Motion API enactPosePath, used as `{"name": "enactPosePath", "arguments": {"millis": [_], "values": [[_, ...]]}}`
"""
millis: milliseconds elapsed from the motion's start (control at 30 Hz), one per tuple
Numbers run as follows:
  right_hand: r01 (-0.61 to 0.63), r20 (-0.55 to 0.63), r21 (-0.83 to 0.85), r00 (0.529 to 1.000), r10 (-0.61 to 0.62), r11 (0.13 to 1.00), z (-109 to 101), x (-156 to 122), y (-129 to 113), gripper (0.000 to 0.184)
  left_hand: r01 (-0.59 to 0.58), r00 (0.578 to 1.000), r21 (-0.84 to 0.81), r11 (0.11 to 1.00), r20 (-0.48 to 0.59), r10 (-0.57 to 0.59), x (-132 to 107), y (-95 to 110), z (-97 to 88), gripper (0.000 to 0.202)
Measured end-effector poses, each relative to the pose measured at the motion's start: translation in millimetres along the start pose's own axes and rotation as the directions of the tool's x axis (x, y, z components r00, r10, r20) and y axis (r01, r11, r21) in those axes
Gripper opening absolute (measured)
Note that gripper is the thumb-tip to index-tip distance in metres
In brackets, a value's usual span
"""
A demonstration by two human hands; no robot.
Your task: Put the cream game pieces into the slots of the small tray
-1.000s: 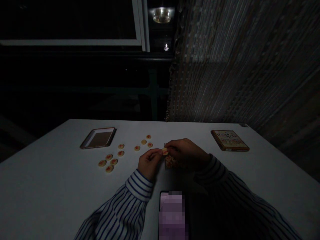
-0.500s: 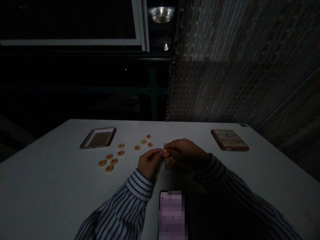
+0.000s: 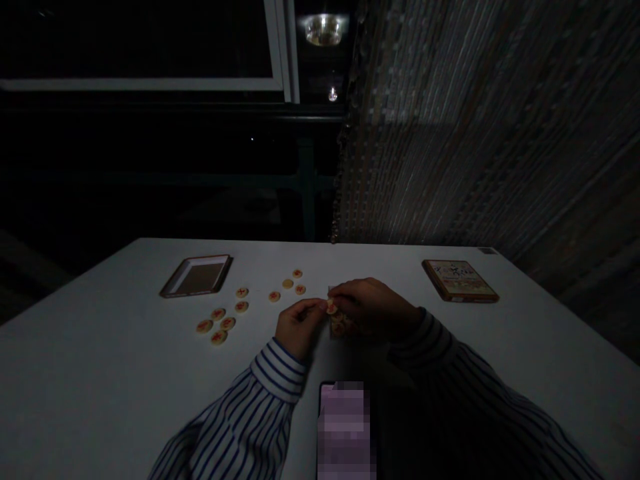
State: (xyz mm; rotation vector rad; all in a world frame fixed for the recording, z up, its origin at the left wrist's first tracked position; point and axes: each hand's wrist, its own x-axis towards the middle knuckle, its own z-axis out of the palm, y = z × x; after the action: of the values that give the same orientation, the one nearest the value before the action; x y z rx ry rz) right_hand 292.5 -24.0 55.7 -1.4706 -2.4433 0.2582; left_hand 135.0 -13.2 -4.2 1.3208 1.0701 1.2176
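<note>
Between my two hands is a round xiangqi piece (image 3: 331,307) with a red character. The fingertips of my left hand (image 3: 301,323) pinch its left edge. My right hand (image 3: 373,303) reaches over from the right, its fingers curled down at the same piece. Beneath them lies a small clear case (image 3: 330,331) with several xiangqi pieces (image 3: 341,326) in it, partly covered by my right hand and in shadow. To the left, several loose xiangqi pieces (image 3: 227,323) with red characters rest on the white table (image 3: 125,373); one piece (image 3: 287,284) farther back shows a plain face.
An open box tray (image 3: 200,276) lies at the back left. At the back right is a printed box (image 3: 461,280). A phone (image 3: 345,433) lies near the front edge, its screen blurred. Behind the table's right side hangs a bead curtain (image 3: 425,147). The room is dim.
Almost nothing differs. The piece between my fingers is turned slightly; both hands stay in the same place.
</note>
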Motion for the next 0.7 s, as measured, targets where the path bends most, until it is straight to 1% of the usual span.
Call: {"name": "enactPosePath", "arguments": {"millis": [233, 400, 533, 700], "values": [[-0.029, -0.011, 0.02, 1.0, 0.029, 0.999, -1.8, -1.8, -2.3, 0.032, 0.021, 1.0, -0.051, 0.998, -0.013, -0.022, -0.9, 0.2, 1.3, 0.02], [-0.064, -0.016, 0.036, 0.998, 0.064, 0.997, -3.5, -2.6, -4.2, 0.03, 0.052, 0.999, -0.074, 0.996, 0.012, -0.051, -1.3, 0.6, 1.0, 0.02], [-0.086, 0.002, 0.052, 0.996, 0.086, 0.995, -4.9, -3.0, -4.8, 0.026, 0.079, 0.997, -0.11, 0.991, 0.024, -0.076, -0.6, -1.1, 0.9, 0.019], [-0.07, 0.002, 0.066, 0.998, 0.07, 0.995, -5.3, -3.0, -4.4, 0.024, 0.102, 0.994, -0.124, 0.987, 0.055, -0.096, -0.7, -0.7, 1.8, 0.023]]}}
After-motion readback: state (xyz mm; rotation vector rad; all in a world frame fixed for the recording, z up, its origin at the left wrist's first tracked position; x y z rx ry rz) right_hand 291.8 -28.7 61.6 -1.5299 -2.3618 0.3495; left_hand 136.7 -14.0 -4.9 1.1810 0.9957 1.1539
